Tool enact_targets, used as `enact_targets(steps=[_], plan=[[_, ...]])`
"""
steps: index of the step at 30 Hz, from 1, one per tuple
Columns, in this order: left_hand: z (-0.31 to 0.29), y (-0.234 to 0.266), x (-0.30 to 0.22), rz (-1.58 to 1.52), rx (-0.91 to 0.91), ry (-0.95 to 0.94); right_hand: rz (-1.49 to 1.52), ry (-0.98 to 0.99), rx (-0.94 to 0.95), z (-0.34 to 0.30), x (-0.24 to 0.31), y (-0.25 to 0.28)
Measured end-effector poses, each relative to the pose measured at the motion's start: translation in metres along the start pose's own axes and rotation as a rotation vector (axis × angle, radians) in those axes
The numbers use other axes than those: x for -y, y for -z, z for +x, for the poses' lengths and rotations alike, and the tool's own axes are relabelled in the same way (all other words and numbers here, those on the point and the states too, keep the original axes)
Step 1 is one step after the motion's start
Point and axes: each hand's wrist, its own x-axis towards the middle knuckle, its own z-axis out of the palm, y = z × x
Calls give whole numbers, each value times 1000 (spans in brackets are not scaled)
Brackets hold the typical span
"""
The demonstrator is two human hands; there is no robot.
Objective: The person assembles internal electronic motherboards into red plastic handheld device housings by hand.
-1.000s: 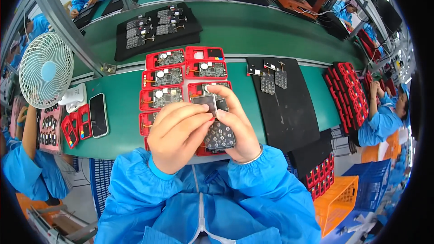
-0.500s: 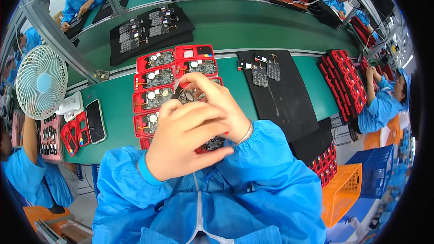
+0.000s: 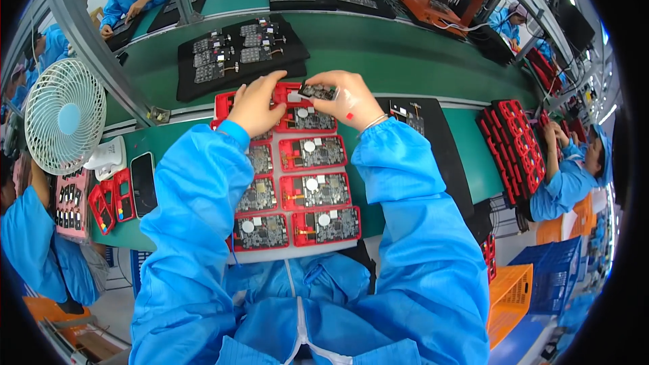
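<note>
By a red case (image 3: pixel 289 86), our right hand (image 3: pixel 351 100) pinched a circuit board (image 3: pixel 318 92), long axis crosswise; left hand (image 3: pixel 257 105) gaped; both had advanced.

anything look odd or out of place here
Two small things: a red square sits on the right hand, perhaps stuck there, and the loose red shells beside the phone lie askew, unlike the neat rows of red cases.

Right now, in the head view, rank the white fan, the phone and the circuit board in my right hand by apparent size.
1. Fan
2. Phone
3. Circuit board in your right hand; it is partly covered, but what shows is the smallest.
</note>
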Motion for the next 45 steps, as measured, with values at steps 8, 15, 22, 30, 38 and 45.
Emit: enact_targets(steps=[8,15,22,30,38,45], plan=[[3,-22,6,58,58,110,-49,38,220,25,-43,-24],[1,-21,9,26,25,115,96,104,272,24,-54,-32],[0,-23,10,75,12,86,129,18,255,29,-46,-40],[0,-24,8,80,5,71,115,-23,117,21,-39,-51],[-2,-22,7,63,18,109,231,-69,253,29,-43,-32],[0,-25,8,116,43,74,148,-162,304,21,-66,-18]])
